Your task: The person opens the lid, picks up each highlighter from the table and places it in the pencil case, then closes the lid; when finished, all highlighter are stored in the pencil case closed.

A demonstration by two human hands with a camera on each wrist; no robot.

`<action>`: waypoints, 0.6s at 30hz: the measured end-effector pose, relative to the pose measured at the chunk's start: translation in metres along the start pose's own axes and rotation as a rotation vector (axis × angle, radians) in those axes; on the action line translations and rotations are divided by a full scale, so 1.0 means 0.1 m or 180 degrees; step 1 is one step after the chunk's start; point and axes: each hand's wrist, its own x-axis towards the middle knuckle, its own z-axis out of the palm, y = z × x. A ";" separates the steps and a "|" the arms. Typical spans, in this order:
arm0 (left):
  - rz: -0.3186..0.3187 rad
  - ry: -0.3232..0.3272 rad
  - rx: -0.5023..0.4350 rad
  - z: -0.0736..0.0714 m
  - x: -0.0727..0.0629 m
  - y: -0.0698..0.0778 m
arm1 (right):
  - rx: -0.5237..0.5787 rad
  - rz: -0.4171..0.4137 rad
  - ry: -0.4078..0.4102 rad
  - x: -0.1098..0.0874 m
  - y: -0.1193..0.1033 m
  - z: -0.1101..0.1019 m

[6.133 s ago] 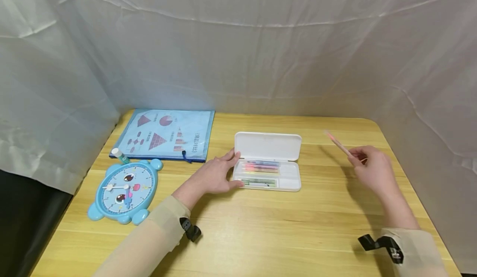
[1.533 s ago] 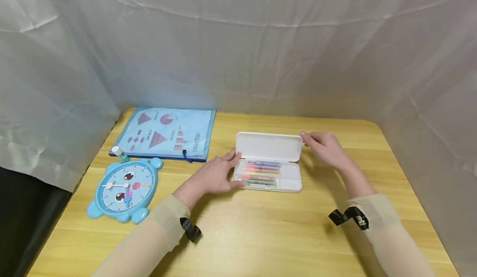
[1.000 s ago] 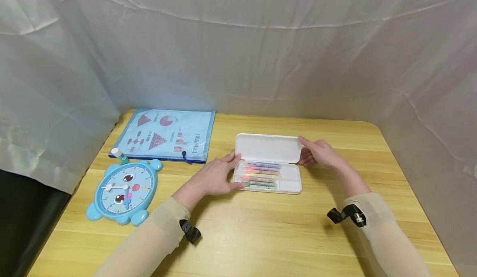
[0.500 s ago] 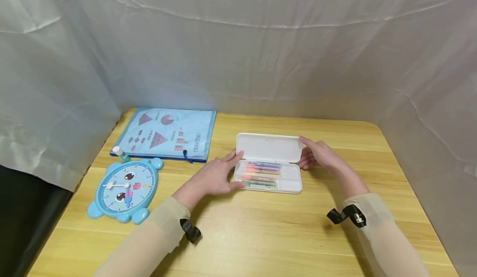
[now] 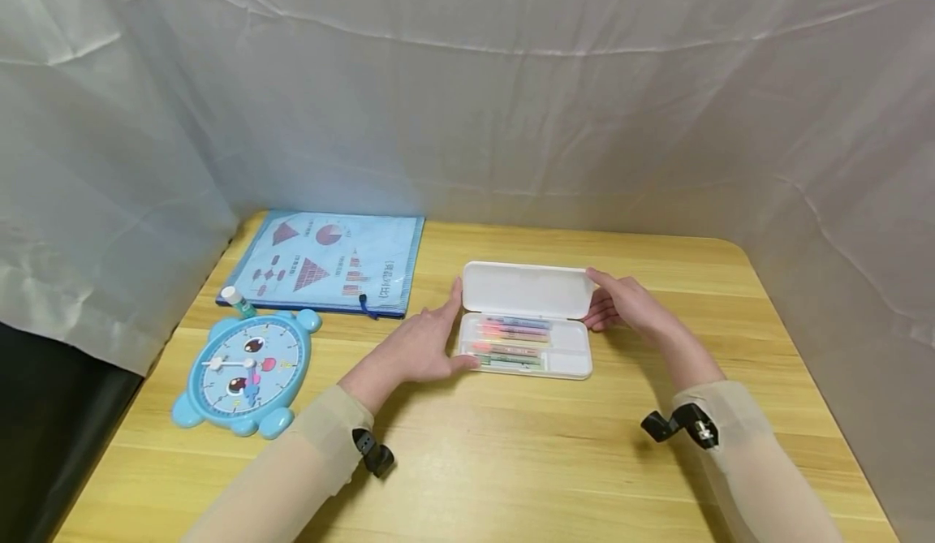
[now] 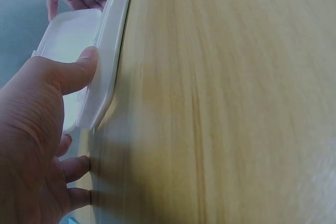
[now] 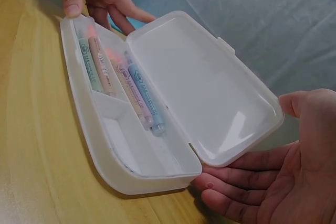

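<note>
A white pencil case (image 5: pixel 570 364) lies on the table with its lid (image 5: pixel 527 290) raised. Several capped marker pens (image 7: pixel 142 95), in blue, pink, orange and green tones, lie in its left part; the right compartments hold nothing. My left hand (image 5: pixel 420 344) is at the case's left end. Its thumb presses the front rim, and its index finger stretches up beside the lid's left edge. My right hand (image 5: pixel 630 306) is at the lid's right edge. There the thumb touches the upper corner, while the other fingers lie loosely behind, partly hidden by the lid.
To the left lies a blue toy clock (image 5: pixel 248 372) with a cartoon face. A white-capped glue stick (image 5: pixel 238 301) leans at its top. Behind it is a blue zip folder (image 5: pixel 321 263) with printed charts. Grey cloth (image 5: pixel 511 121) hangs round the wooden table (image 5: pixel 526 462).
Six seconds ago my right hand held a pink-tipped marker pen; it now lies in the case's front section. My right hand moved left to the lid. My left index finger shifted off the lid's inner corner.
</note>
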 end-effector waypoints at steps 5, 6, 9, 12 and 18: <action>0.0102 0.0027 0.0072 0.01 -0.01 -0.01 | -0.0039 -0.0089 -0.0018 -0.05 0.01 -0.01; 0.0127 0.0048 0.0070 0.02 -0.01 -0.01 | -0.0033 -0.0119 -0.0026 -0.06 0.02 -0.01; 0.0191 0.0116 0.0068 0.04 -0.02 -0.03 | -0.0023 -0.0223 -0.0044 -0.09 0.04 -0.01; 0.0224 0.0186 0.0021 0.06 -0.02 -0.03 | -0.0007 -0.0343 -0.0065 -0.11 0.06 -0.02; 0.0176 0.0246 -0.0082 0.07 -0.03 -0.04 | -0.0014 -0.0561 -0.0146 -0.18 0.11 -0.03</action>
